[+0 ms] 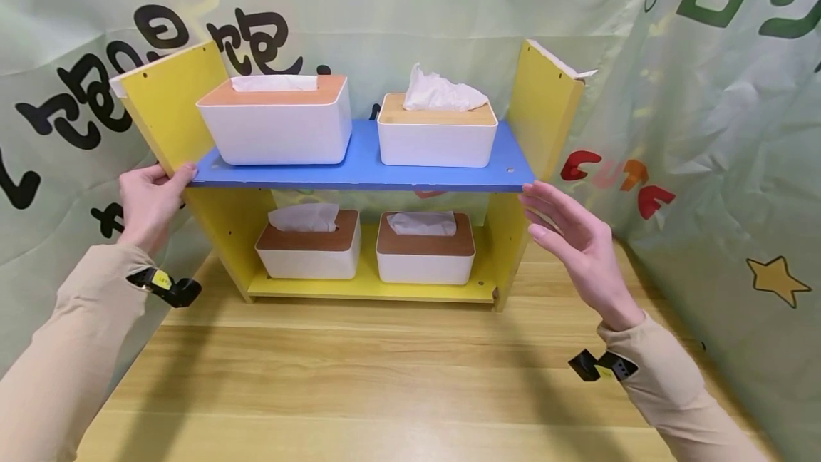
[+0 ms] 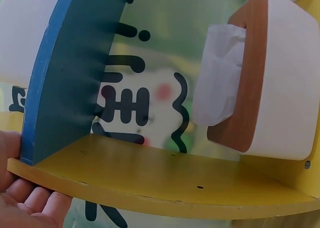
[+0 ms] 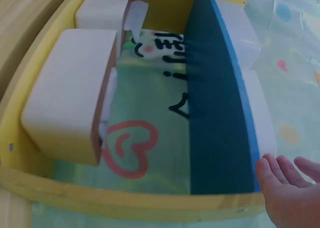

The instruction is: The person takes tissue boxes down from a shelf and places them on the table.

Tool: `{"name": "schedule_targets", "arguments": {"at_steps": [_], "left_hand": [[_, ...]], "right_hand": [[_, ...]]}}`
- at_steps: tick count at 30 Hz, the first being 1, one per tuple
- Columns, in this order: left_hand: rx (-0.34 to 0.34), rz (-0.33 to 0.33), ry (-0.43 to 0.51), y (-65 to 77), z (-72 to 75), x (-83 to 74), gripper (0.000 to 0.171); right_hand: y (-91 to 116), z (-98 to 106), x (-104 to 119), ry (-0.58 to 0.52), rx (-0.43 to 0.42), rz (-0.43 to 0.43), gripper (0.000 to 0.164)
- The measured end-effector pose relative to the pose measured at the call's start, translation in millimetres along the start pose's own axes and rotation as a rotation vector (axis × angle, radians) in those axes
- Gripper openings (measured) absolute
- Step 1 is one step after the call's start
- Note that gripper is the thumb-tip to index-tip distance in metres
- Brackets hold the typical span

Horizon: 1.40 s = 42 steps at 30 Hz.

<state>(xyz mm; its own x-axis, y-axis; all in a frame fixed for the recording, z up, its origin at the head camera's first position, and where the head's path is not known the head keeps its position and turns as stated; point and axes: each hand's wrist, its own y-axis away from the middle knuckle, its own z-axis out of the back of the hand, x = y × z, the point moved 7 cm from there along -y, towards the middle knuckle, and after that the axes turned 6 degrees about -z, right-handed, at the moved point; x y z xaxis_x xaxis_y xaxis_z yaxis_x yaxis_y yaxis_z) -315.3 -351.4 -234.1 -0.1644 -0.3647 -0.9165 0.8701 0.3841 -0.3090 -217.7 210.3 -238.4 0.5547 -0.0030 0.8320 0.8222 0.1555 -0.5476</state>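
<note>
A small two-tier shelf [image 1: 359, 175] with yellow sides and a blue middle board stands on the wooden table. My left hand [image 1: 150, 202] grips its left side panel where the blue board meets it. In the left wrist view, that hand's fingers [image 2: 37, 200] curl around the outside of the yellow panel. Near the blue board's right end is my right hand [image 1: 577, 248], its fingers extended; whether the fingertips touch the shelf I cannot tell. Two white tissue boxes, a larger left one [image 1: 272, 130] and a smaller right one [image 1: 437, 141], sit on the blue board.
On the yellow lower board stand two more tissue boxes with brown lids, a left one [image 1: 308, 259] and a right one [image 1: 425, 266]. Printed cloth [image 1: 712, 148] hangs behind and along both sides. The wooden tabletop [image 1: 359, 376] extends in front of the shelf.
</note>
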Motion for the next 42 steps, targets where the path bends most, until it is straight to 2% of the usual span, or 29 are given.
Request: {"name": "schedule_targets", "arguments": {"at_steps": [7, 12, 21, 27, 37, 42], "left_hand": [[0.003, 0.001, -0.008, -1.0, 0.0, 0.6, 0.02], [0.005, 0.003, -0.015, -0.6, -0.1, 0.5, 0.021], [0.002, -0.005, -0.012, 1.1, -1.0, -1.9, 0.022], [0.008, -0.005, 0.022, 1.3, -1.6, -2.7, 0.022], [0.013, -0.012, 0.05, 2.5, -1.3, -4.0, 0.023], [0.006, -0.015, 0.026, 1.4, -0.8, -2.8, 0.023]], "right_hand": [[-16.4, -13.1, 8.8, -0.049, 0.011, -0.022, 0.06], [-26.8, -17.8, 7.8, -0.056, -0.022, -0.086, 0.065], [-48.1, -23.6, 5.4, 0.019, -0.033, -0.179, 0.076], [-61.8, -28.0, 4.1, 0.045, -0.021, -0.204, 0.082], [-87.0, -26.9, 5.3, 0.157, -0.03, -0.276, 0.092], [-98.1, -25.0, 3.4, 0.215, -0.033, -0.309, 0.096]]}}
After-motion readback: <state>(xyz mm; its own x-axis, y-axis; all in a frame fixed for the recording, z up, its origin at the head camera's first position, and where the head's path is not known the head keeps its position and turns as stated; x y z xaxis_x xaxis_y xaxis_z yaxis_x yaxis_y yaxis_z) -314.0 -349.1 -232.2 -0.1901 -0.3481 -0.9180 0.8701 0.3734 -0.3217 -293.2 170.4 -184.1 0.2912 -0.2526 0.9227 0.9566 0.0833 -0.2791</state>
